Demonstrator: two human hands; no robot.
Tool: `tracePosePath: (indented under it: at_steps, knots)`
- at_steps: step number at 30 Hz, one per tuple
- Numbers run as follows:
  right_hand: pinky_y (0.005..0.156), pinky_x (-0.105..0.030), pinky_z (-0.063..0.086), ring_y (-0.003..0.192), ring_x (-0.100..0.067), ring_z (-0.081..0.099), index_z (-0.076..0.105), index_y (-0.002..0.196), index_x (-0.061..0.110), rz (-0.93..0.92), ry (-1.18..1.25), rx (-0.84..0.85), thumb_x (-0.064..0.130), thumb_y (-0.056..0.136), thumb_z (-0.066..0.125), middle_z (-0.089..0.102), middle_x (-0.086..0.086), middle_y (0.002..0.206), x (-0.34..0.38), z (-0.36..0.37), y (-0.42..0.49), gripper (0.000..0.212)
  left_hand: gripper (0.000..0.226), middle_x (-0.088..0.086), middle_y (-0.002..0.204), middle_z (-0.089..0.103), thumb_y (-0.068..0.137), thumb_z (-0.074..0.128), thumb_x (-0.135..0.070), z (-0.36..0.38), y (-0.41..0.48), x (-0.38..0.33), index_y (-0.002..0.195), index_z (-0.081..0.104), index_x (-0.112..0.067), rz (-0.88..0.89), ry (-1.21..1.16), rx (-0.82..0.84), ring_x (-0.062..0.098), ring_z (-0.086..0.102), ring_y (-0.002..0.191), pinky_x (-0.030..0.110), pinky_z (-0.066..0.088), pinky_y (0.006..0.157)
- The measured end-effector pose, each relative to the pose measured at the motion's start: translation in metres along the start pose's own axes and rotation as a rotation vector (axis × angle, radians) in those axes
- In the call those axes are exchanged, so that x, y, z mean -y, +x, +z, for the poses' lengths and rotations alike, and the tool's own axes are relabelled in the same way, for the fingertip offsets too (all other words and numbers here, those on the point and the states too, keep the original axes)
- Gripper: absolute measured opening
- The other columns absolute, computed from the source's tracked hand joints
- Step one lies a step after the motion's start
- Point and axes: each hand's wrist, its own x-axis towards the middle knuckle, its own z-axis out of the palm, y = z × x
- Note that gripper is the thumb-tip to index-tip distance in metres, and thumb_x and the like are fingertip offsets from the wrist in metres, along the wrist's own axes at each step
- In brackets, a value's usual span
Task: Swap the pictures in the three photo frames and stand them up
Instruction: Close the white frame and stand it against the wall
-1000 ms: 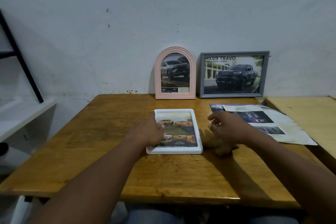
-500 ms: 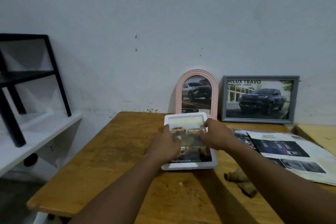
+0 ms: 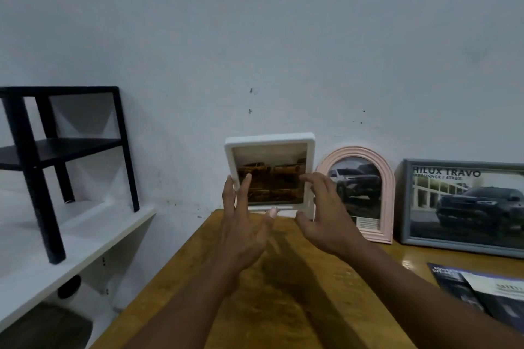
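Nearest, the wooden table [image 3: 283, 306] carries loose printed sheets [image 3: 482, 289] lying flat at its right edge. Further in, both hands are spread with slack fingers before the white frame [image 3: 269, 139]. The left hand [image 3: 243, 224] has straight fingers across the frame's left rim. The right hand [image 3: 326, 218] is beside its right rim, thumb low at the corner (whether any fingertip touches, I cannot tell). Neither hand grasps it.

The white frame stands upright at the table's back edge by the wall, with yellow trucks pictured inside. Just beside it is the pink arched frame [image 3: 388, 193], and the grey frame [image 3: 465, 165] is further right. Both also stand with car pictures in them.

So the job looks almost finished: what is left is to clear the hands and see that the white frame holds. Its closeness to the pink frame is the one hazard. Off to the left, a black rack [image 3: 124, 150] sits on a white shelf [image 3: 71, 238], well apart.
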Motion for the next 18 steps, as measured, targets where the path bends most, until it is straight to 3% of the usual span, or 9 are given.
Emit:
tracePosePath:
  at_steps: [2, 5, 10, 15, 18]
  knots:
    - [0.104, -0.025, 0.043, 0.13, -0.009, 0.034, 0.031, 0.143, 0.033, -0.003, 0.028, 0.02, 0.022, 0.087, 0.068, 0.022, 0.013, 0.153, -0.013, 0.018, 0.011, 0.068, 0.085, -0.018, 0.165, -0.018, 0.087, 0.041, -0.074, 0.008, 0.007, 0.022, 0.156, -0.001, -0.049, -0.011, -0.003, 0.006, 0.02, 0.007, 0.155, 0.044, 0.026, 0.117]
    - [0.082, -0.003, 0.034, 0.128, -0.005, 0.031, 0.031, 0.143, 0.034, 0.011, 0.014, 0.06, 0.02, 0.086, 0.067, 0.018, 0.015, 0.154, -0.035, 0.045, 0.026, 0.069, 0.086, -0.019, 0.165, -0.018, 0.082, 0.035, -0.084, 0.022, 0.02, 0.049, 0.153, -0.005, -0.056, -0.074, -0.02, 0.032, 0.021, 0.009, 0.154, 0.046, 0.028, 0.116]
    - [0.067, 0.001, 0.04, 0.125, -0.006, 0.038, 0.03, 0.142, 0.037, 0.074, 0.004, 0.106, 0.022, 0.088, 0.067, 0.014, 0.012, 0.157, -0.07, 0.078, 0.039, 0.067, 0.081, -0.015, 0.167, -0.013, 0.083, 0.031, -0.086, 0.047, 0.038, 0.084, 0.148, -0.011, -0.061, -0.145, 0.009, 0.11, 0.022, 0.006, 0.155, 0.051, 0.024, 0.121]
    - [0.071, -0.002, 0.035, 0.123, -0.004, 0.038, 0.031, 0.142, 0.034, 0.114, -0.107, 0.08, 0.026, 0.092, 0.064, 0.008, 0.012, 0.16, -0.088, 0.093, 0.038, 0.06, 0.082, -0.015, 0.168, -0.013, 0.082, 0.022, -0.09, 0.064, 0.05, 0.104, 0.15, -0.013, -0.059, -0.131, 0.057, 0.163, 0.019, 0.002, 0.155, 0.055, 0.023, 0.121]
    - [0.089, -0.011, 0.039, 0.133, -0.013, 0.038, 0.033, 0.143, 0.031, 0.142, -0.15, 0.048, 0.024, 0.092, 0.064, 0.006, 0.011, 0.162, -0.088, 0.097, 0.04, 0.06, 0.08, -0.017, 0.165, -0.023, 0.088, 0.028, -0.083, 0.069, 0.057, 0.103, 0.149, -0.018, -0.059, -0.131, 0.039, 0.218, 0.019, -0.001, 0.156, 0.054, 0.023, 0.121]
